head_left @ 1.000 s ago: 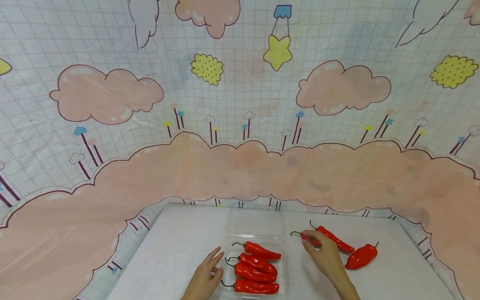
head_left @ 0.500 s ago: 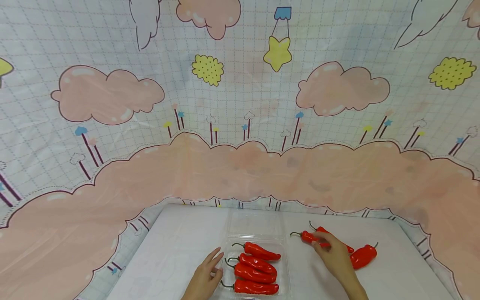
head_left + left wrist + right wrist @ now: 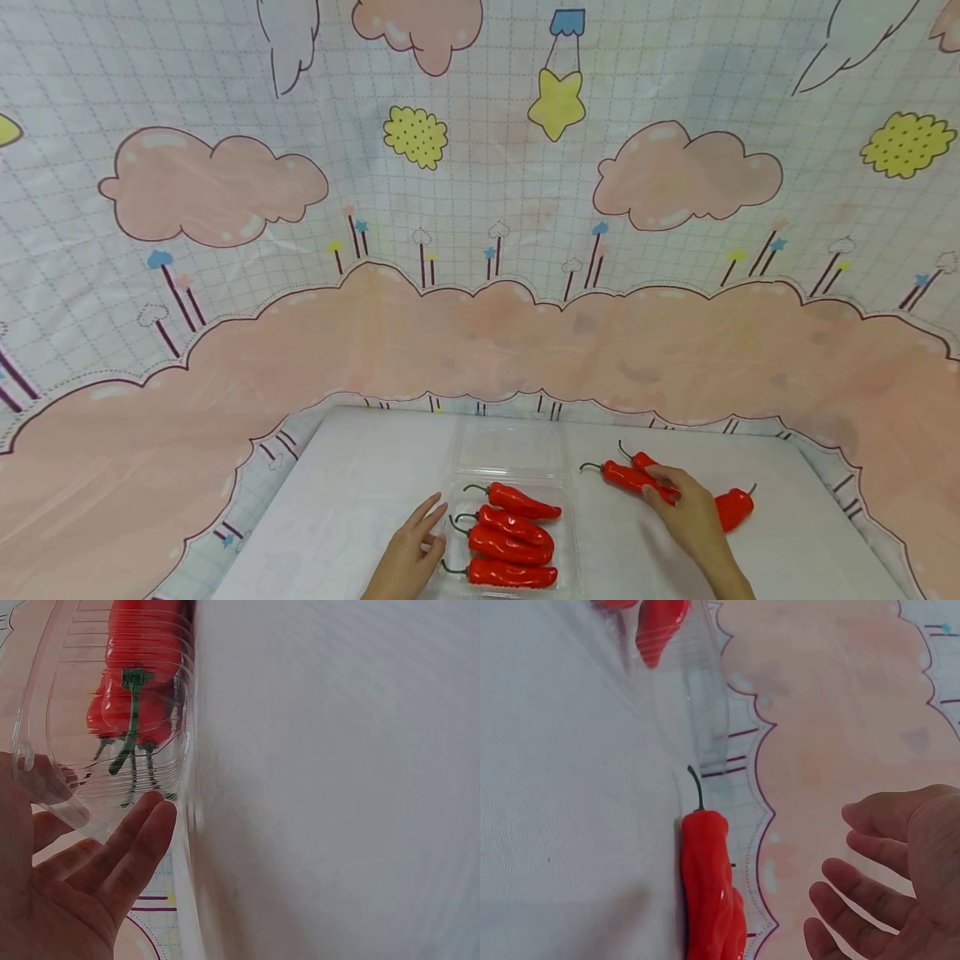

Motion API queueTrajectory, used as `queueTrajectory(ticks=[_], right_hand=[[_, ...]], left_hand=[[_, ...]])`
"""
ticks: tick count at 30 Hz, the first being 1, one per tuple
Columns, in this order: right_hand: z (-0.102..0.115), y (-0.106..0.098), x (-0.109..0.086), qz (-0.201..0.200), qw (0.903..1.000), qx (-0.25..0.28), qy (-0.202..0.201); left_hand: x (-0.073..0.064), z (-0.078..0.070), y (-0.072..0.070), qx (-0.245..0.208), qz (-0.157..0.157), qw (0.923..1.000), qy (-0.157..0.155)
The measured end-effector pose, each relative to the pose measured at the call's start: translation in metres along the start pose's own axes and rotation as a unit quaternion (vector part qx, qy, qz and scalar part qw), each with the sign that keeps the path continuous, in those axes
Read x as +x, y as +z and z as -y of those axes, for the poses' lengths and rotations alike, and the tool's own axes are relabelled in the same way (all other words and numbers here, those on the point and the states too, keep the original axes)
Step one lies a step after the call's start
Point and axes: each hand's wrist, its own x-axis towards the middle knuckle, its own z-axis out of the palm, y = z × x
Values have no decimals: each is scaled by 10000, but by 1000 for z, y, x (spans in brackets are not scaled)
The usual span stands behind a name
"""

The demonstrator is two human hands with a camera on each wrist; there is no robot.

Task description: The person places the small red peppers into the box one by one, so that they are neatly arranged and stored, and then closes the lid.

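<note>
The right hand (image 3: 684, 502) was over a long red pepper (image 3: 619, 476) on the white table (image 3: 337, 475), to the right of the box. Its fingers were bent a little and loose, and the right wrist view showed a gap between them and the pepper, so it held nothing. To do this bit well, the fingers should probably go round the fat red middle, not pull the thin green stem (image 3: 591, 466). A soft squeeze seemed best, because the skin looked shiny and maybe slippery. The back pepper (image 3: 642, 459) lay very near, so it could get bumped. A fatter pepper (image 3: 737, 507) was partly hidden by the right hand.

The clear plastic box (image 3: 574, 546) had its lid (image 3: 510, 450) folded back, away from the person. Inside, four red peppers (image 3: 512, 573) lay in a stack of rows, stems to the left. The left hand (image 3: 408, 550) was at the stem side, fingers out straight. It was hard to tell if the fingertips touched the wall.
</note>
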Motion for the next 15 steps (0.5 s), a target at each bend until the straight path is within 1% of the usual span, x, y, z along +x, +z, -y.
queueTrajectory(ticks=[5,8,12,15], right_hand=[[-5,-2,3,5,10000,-61,-69],[-10,1,7,15,9999,-134,-76],[-16,5,13,132,9997,-226,-23],[-19,8,17,245,9994,-232,31]], left_hand=[[0,0,0,-30,-39,10000,67],[0,0,0,-55,-102,9998,168],[-2,-1,0,-114,-141,9995,240],[-2,-1,-1,-153,-94,9996,212]])
